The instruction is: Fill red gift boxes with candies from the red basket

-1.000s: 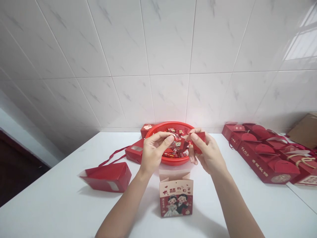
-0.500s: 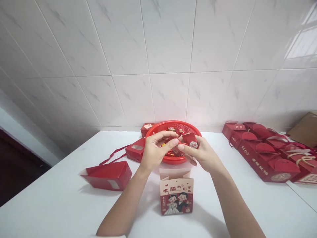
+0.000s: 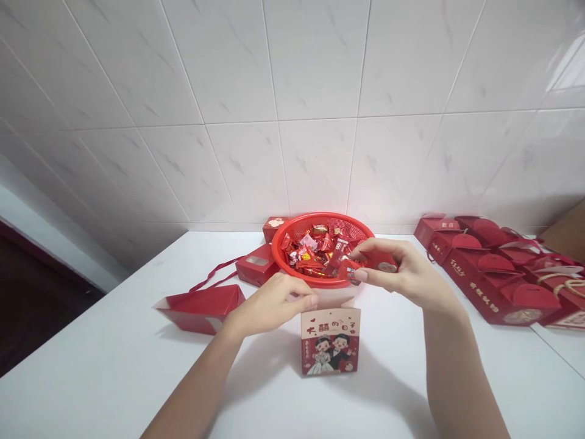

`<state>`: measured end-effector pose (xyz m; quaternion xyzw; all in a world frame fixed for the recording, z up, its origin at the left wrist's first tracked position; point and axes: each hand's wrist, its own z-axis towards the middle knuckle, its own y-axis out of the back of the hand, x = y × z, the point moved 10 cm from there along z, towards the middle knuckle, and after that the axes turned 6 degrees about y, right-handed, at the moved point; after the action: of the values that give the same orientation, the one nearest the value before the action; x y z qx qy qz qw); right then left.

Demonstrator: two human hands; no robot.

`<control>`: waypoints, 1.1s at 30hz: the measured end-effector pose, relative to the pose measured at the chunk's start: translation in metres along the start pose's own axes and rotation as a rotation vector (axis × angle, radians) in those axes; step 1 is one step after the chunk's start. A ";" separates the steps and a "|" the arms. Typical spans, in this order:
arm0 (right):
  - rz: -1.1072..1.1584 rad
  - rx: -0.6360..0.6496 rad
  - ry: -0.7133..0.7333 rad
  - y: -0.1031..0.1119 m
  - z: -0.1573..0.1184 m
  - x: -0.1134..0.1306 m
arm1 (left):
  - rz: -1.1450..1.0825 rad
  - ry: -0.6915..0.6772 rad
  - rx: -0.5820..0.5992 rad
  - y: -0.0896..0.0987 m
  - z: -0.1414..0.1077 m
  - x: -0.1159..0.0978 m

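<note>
A small paper candy box [image 3: 329, 341] stands upright on the table with its top open, a cartoon bride and groom on its front. My left hand [image 3: 274, 305] is at its upper left edge, thumb and forefinger pinched there. Above and right of the box, my right hand [image 3: 406, 268] holds red-wrapped candy [image 3: 349, 269] between thumb and fingers, with another red packet [image 3: 382, 262] against the fingers. Just behind stands a red plastic basket [image 3: 325, 218], filled with wrapped candies [image 3: 315, 253] in red, pink and gold.
To the left, a red box with ribbon [image 3: 205, 308] lies on its side, with another red box [image 3: 256, 265] behind it. Several closed red gift boxes [image 3: 489, 274] stand in rows at right. A tiled wall [image 3: 315, 164] closes off the table's back.
My hands have moved apart. The left came down to the box's edge; the right shifted right and lower with red candy in its fingers, leaving the basket's contents more visible.
</note>
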<state>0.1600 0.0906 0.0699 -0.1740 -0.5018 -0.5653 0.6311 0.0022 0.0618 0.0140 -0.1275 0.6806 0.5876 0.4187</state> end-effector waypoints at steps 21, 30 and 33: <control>-0.265 0.298 0.049 -0.027 -0.013 -0.006 | 0.047 -0.085 0.041 -0.019 0.017 -0.005; 0.024 -0.047 -0.101 -0.012 -0.006 -0.023 | -0.002 -0.054 0.034 -0.017 0.024 -0.001; 0.031 -0.036 -0.043 -0.017 0.001 -0.018 | 0.007 -0.026 0.034 -0.018 0.025 0.003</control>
<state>0.1470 0.0958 0.0489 -0.2051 -0.5022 -0.5606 0.6256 0.0226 0.0809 0.0007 -0.1101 0.6854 0.5790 0.4277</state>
